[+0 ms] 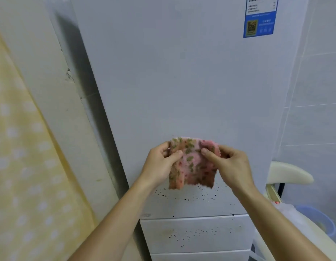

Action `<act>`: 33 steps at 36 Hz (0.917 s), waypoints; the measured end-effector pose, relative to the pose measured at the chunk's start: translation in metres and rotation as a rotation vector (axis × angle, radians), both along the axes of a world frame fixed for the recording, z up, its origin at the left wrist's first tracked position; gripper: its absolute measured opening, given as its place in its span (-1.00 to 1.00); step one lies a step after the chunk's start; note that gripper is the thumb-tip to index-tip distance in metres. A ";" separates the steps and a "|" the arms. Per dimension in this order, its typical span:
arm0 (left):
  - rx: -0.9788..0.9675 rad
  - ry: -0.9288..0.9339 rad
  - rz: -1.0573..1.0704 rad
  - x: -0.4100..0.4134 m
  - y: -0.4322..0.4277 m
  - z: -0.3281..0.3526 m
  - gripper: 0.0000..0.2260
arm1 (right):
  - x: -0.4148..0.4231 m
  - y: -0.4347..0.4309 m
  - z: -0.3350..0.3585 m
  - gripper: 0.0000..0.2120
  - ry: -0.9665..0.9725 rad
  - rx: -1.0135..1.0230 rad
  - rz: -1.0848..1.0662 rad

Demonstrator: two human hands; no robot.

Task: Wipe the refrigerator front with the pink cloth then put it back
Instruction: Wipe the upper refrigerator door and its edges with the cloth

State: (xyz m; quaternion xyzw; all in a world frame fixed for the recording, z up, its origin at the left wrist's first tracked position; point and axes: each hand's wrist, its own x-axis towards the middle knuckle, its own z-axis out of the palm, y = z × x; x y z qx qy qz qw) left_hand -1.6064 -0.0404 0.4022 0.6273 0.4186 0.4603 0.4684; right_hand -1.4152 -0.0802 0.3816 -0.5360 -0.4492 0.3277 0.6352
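Observation:
A pink cloth (193, 164) with green and red flecks hangs between both hands in front of the white refrigerator front (182, 81). My left hand (161, 162) pinches its upper left edge between thumb and fingers. My right hand (227, 162) pinches the upper right edge the same way. The cloth droops below the hands, a little in front of the door. Dark specks (186, 196) dot the door's lower part and the drawer panel (197, 234) beneath.
A yellow curtain with white dots (22, 166) hangs at the left beside a white wall strip. A blue label (259, 25) sits high on the door. At the right are a cream chair (289, 174), a blue basin (319, 221) and a tiled wall.

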 end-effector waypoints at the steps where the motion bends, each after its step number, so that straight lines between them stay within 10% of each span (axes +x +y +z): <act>1: 0.076 0.061 0.049 0.001 0.003 0.000 -0.89 | -0.001 0.003 0.003 -0.93 -0.065 0.050 -0.074; 8: 0.419 0.218 0.279 0.015 0.020 0.016 -0.95 | -0.016 0.022 0.031 -0.96 -0.158 0.243 -0.259; 13: 0.631 0.385 0.440 0.024 0.044 0.015 -0.91 | -0.037 0.043 0.017 -0.43 -0.154 0.420 -0.284; 17: 0.715 0.409 0.482 0.024 0.050 0.011 -0.91 | -0.045 0.068 -0.012 -0.88 -0.675 0.627 -0.505; 21: 0.792 0.437 0.479 0.021 0.052 0.009 -0.87 | -0.050 0.082 -0.021 -0.77 -1.020 0.669 -0.651; 33: 0.788 0.409 0.379 0.012 0.057 0.009 -0.86 | -0.066 0.104 -0.044 -0.66 -0.870 0.668 -0.618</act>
